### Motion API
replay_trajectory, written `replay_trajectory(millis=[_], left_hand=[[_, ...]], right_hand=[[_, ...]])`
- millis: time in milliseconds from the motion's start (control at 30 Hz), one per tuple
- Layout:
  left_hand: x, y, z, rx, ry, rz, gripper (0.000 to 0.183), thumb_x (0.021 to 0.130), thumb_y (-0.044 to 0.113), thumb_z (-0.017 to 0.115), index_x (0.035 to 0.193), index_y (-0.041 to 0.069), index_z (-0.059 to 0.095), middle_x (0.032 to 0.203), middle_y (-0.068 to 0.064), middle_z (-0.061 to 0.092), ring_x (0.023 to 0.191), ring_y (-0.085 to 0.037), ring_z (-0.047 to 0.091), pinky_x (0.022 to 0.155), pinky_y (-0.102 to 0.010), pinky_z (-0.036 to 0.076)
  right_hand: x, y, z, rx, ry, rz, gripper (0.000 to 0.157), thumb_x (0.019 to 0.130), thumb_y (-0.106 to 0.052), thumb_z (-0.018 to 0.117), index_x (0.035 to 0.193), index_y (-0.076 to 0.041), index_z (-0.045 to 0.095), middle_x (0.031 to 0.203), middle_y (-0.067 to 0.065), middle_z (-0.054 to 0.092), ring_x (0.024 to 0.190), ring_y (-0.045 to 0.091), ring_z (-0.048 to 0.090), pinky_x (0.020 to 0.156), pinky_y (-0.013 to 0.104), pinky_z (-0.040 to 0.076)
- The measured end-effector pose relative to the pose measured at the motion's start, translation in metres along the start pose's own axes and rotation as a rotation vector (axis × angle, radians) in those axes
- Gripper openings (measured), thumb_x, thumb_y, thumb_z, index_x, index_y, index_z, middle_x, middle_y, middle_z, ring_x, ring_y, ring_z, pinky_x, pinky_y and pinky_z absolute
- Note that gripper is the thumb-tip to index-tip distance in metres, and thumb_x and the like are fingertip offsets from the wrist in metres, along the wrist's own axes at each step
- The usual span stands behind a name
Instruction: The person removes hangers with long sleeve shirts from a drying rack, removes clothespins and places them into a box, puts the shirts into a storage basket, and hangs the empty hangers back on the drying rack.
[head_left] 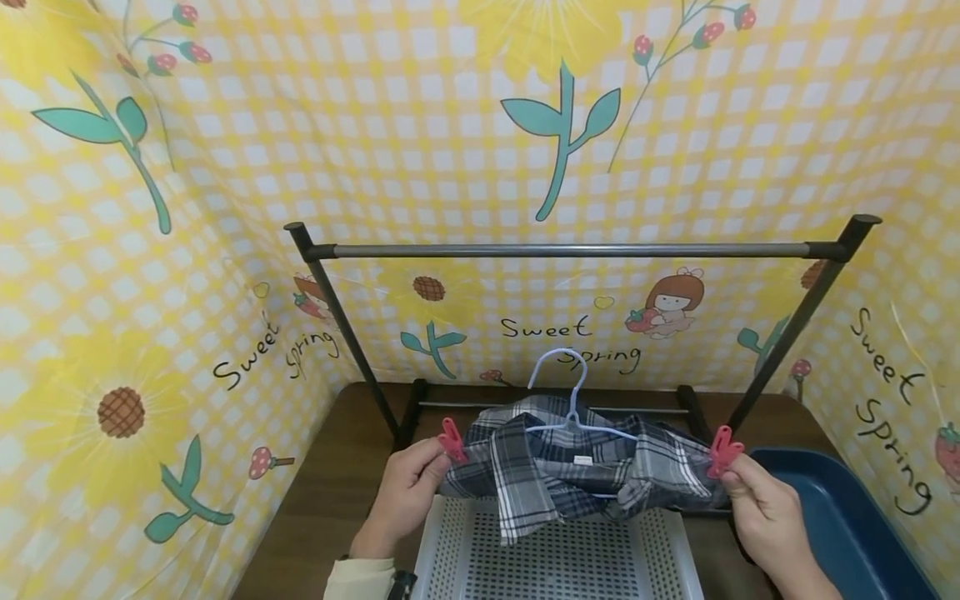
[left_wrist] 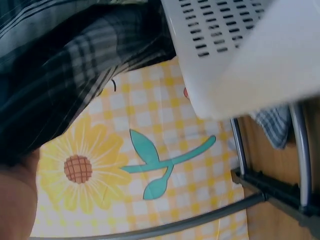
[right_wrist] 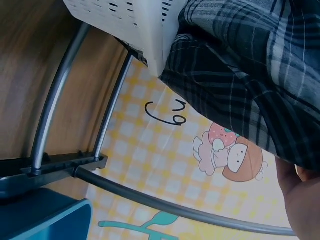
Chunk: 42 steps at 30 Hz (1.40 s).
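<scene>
A grey and black plaid shirt point(head_left: 525, 479) hangs spread on a pale blue clothes hanger point(head_left: 576, 400), whose hook points up. Red clothespins stand at both shoulders, the left clothespin point(head_left: 452, 440) and the right clothespin point(head_left: 723, 452). My left hand point(head_left: 405, 492) grips the shirt's left shoulder right by its clothespin. On the other side my right hand point(head_left: 768, 512) holds the right shoulder, thumb and fingers at the clothespin there. Both wrist views show the plaid cloth hanging beside the hands, with most fingers hidden behind it.
Beneath the shirt stands a white perforated basket point(head_left: 675, 567) on the brown table point(head_left: 300, 517). Behind it rises a clothes rack with a grey top bar point(head_left: 570, 250) and black posts. A blue tub point(head_left: 825, 483) sits at the right. Yellow checked cloth point(head_left: 420, 167) covers the walls.
</scene>
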<state>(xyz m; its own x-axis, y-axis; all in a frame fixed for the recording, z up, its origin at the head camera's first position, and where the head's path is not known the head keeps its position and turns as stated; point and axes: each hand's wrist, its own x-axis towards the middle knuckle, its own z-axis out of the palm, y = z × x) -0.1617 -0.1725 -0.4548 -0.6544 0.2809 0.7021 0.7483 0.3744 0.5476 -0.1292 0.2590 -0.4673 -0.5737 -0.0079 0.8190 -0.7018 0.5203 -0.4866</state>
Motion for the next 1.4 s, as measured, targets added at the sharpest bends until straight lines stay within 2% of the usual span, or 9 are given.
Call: replay_trajectory(millis=[200, 367, 500, 600, 833, 1067, 1200, 1267, 1400], left_hand=[[0.004, -0.001, 0.005, -0.031, 0.094, 0.106, 0.025, 0.082, -0.013, 0.059, 0.079, 0.012, 0.057, 0.068, 0.004, 0.045, 0.060, -0.006, 0.043, 0.052, -0.018, 0.035], [0.005, -0.002, 0.006, -0.034, 0.112, 0.135, 0.022, 0.084, -0.009, 0.058, 0.078, 0.012, 0.057, 0.068, 0.004, 0.044, 0.059, -0.006, 0.042, 0.051, -0.018, 0.034], [0.005, -0.001, 0.006, -0.030, 0.115, 0.142, 0.021, 0.084, -0.009, 0.059, 0.080, 0.011, 0.058, 0.069, 0.003, 0.046, 0.061, -0.007, 0.043, 0.052, -0.019, 0.035], [0.005, 0.001, 0.005, -0.034, 0.104, 0.140, 0.022, 0.083, -0.010, 0.059, 0.080, 0.011, 0.058, 0.071, 0.002, 0.049, 0.062, -0.008, 0.045, 0.054, -0.018, 0.037], [0.004, 0.002, 0.005, -0.035, 0.089, 0.129, 0.025, 0.080, -0.014, 0.060, 0.080, 0.011, 0.059, 0.072, 0.002, 0.051, 0.063, -0.008, 0.046, 0.055, -0.018, 0.038], [0.002, 0.002, 0.004, -0.010, 0.080, 0.107, 0.028, 0.078, -0.016, 0.061, 0.080, 0.012, 0.058, 0.071, 0.001, 0.051, 0.063, -0.008, 0.046, 0.055, -0.017, 0.037], [0.002, 0.004, 0.004, 0.001, 0.065, 0.095, 0.027, 0.079, -0.014, 0.061, 0.080, 0.013, 0.058, 0.070, 0.002, 0.049, 0.062, -0.008, 0.045, 0.054, -0.016, 0.036], [0.002, 0.005, 0.003, 0.002, 0.059, 0.091, 0.027, 0.080, -0.014, 0.061, 0.080, 0.013, 0.057, 0.069, 0.003, 0.048, 0.062, -0.007, 0.044, 0.054, -0.016, 0.036], [0.001, 0.007, 0.003, 0.004, 0.057, 0.077, 0.027, 0.081, -0.012, 0.061, 0.079, 0.014, 0.057, 0.069, 0.003, 0.047, 0.061, -0.007, 0.043, 0.053, -0.016, 0.035]], right_hand=[[0.004, -0.013, -0.016, -0.050, -0.153, 0.229, 0.018, 0.087, 0.006, 0.061, 0.100, -0.006, 0.067, 0.097, -0.016, 0.063, 0.087, -0.006, 0.056, 0.075, 0.009, 0.040], [0.016, -0.026, -0.034, -0.073, -0.303, 0.381, 0.040, 0.091, -0.001, 0.059, 0.129, -0.013, 0.055, 0.102, -0.006, 0.064, 0.094, 0.000, 0.056, 0.076, 0.011, 0.040], [0.028, -0.036, -0.041, -0.102, -0.375, 0.440, 0.055, 0.094, -0.010, 0.058, 0.143, -0.024, 0.039, 0.103, -0.002, 0.063, 0.098, 0.000, 0.053, 0.077, 0.012, 0.040], [0.037, -0.041, -0.042, -0.144, -0.406, 0.439, 0.056, 0.093, -0.015, 0.062, 0.143, -0.027, 0.040, 0.105, -0.002, 0.061, 0.096, -0.001, 0.053, 0.077, 0.012, 0.040], [0.054, -0.052, -0.046, -0.246, -0.520, 0.449, 0.034, 0.091, -0.030, 0.064, 0.123, -0.021, 0.059, 0.096, -0.009, 0.063, 0.084, 0.003, 0.059, 0.063, 0.028, 0.047], [0.060, -0.050, -0.051, -0.258, -0.621, 0.416, 0.034, 0.089, -0.028, 0.066, 0.120, -0.017, 0.060, 0.094, -0.013, 0.063, 0.080, 0.003, 0.059, 0.063, 0.028, 0.047], [0.059, -0.049, -0.051, -0.271, -0.593, 0.376, 0.025, 0.087, -0.024, 0.069, 0.111, -0.019, 0.062, 0.088, -0.016, 0.063, 0.077, 0.002, 0.059, 0.060, 0.028, 0.046], [0.058, -0.049, -0.051, -0.279, -0.539, 0.336, 0.020, 0.085, -0.019, 0.070, 0.103, -0.022, 0.062, 0.085, -0.016, 0.063, 0.074, 0.002, 0.059, 0.059, 0.027, 0.045], [0.057, -0.047, -0.051, -0.291, -0.415, 0.271, 0.022, 0.082, -0.006, 0.072, 0.095, -0.020, 0.061, 0.084, -0.010, 0.063, 0.069, 0.001, 0.056, 0.053, 0.025, 0.041]])
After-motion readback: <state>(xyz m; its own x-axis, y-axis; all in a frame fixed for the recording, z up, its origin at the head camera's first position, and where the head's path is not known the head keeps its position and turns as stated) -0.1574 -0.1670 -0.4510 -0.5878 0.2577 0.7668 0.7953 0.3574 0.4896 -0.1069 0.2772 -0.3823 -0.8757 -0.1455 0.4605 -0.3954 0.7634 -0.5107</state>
